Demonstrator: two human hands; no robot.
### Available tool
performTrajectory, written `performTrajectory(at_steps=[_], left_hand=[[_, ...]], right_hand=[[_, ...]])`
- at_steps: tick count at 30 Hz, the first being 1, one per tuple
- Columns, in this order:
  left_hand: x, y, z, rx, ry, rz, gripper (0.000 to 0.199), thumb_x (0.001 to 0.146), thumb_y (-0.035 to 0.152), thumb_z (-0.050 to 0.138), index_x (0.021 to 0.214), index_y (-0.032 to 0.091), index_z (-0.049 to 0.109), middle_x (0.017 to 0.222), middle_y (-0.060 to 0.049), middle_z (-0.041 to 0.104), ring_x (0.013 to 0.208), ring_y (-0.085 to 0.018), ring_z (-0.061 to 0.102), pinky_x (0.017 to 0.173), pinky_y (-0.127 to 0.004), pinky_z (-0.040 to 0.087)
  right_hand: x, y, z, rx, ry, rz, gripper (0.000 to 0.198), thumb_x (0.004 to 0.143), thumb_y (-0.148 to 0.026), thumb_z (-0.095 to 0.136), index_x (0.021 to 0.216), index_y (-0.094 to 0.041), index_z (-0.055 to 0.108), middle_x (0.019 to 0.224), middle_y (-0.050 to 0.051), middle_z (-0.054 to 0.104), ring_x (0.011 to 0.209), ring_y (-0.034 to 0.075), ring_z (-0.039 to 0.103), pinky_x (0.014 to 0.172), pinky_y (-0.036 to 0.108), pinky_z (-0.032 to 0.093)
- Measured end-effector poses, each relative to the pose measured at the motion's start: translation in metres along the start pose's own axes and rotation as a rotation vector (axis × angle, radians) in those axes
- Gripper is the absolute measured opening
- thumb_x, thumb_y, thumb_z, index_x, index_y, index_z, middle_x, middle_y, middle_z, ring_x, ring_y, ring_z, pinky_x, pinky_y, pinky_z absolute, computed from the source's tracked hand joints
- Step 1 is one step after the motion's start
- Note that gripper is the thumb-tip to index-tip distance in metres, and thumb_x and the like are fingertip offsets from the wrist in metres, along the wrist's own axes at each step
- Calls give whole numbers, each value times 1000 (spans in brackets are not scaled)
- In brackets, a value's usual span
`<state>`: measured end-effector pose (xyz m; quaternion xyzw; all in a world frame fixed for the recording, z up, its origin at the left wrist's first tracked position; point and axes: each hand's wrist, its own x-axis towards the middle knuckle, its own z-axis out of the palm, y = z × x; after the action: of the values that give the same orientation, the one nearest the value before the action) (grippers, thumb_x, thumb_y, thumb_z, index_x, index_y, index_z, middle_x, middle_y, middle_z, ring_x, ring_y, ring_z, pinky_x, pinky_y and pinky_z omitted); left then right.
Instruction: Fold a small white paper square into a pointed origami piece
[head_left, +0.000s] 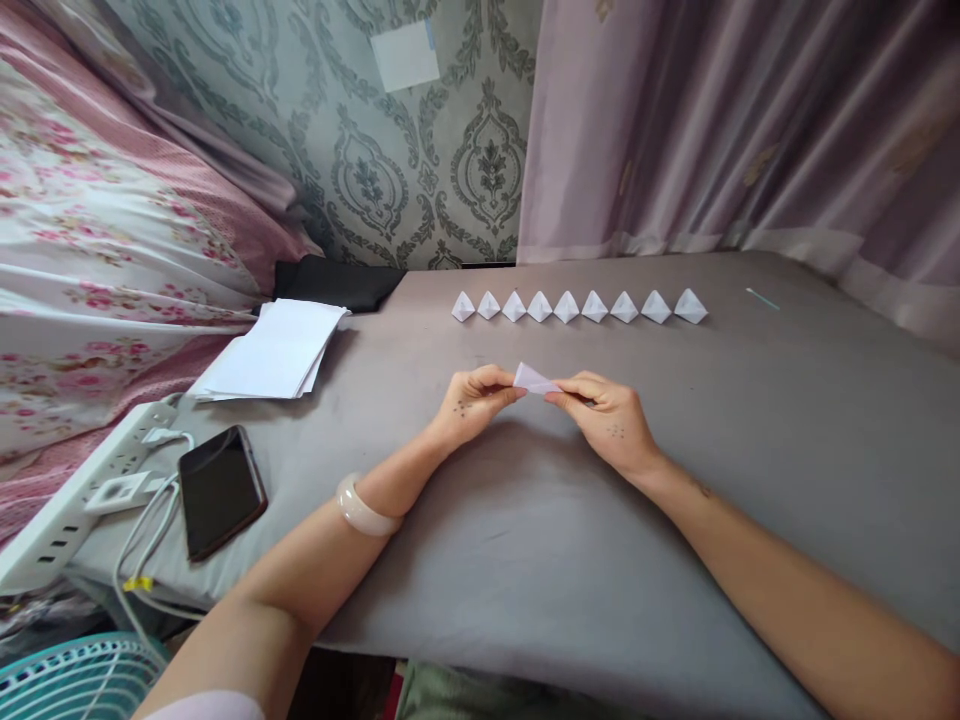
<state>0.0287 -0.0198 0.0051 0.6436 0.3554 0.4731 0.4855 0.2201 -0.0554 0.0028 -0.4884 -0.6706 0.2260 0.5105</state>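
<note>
Between my two hands, a little above the grey cloth-covered table [465, 520], is a small piece of folded white paper [534, 379]. My left hand [476, 402] pinches its left side between thumb and fingers. On the other side, my right hand [609, 412] grips the right corner the same way. Beyond the hands stands a row of several folded white paper shapes [566, 307], each with a pointed top. The fingertips cover parts of the held paper's edges.
At the left lie a stack of white paper sheets [270, 350], a black folder-like item [341, 283], a phone [221, 492] and a white power strip [82, 490] with cables. A cotton swab [763, 298] rests far right. A teal fan [75, 675] stands at the lower left.
</note>
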Motion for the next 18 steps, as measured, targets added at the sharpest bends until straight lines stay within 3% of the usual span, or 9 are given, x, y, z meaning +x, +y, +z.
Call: performTrajectory(at_steps=[3,5,10,18], left_hand=[[-2,2,5,-119,33,-234,22,64,31,79,77,13,74,66,-1,65,58,-9,51,60,-23,41],[-2,4,8,-164,26,-305,25,62,30,80,78,12,74,65,-2,65,57,-8,50,58,-23,40],[-2,6,12,-195,20,-340,30,58,29,81,80,10,73,66,-3,67,55,-7,49,56,-22,39],[-3,-1,12,-151,92,-359,30,62,23,78,87,10,69,62,0,62,53,-7,50,54,-21,41]], right_hand=[[2,1,1,-34,25,13,27,79,-30,69,105,-22,72,95,4,70,80,17,64,75,31,51],[2,2,1,-100,73,-55,34,81,-29,68,114,-22,68,108,6,67,90,18,64,83,33,51],[0,3,3,-300,67,-222,31,87,-28,60,116,-19,67,103,9,66,96,22,59,88,38,49],[-9,-5,10,-490,36,-300,32,92,-23,50,117,-14,67,100,12,63,91,23,54,84,38,48]])
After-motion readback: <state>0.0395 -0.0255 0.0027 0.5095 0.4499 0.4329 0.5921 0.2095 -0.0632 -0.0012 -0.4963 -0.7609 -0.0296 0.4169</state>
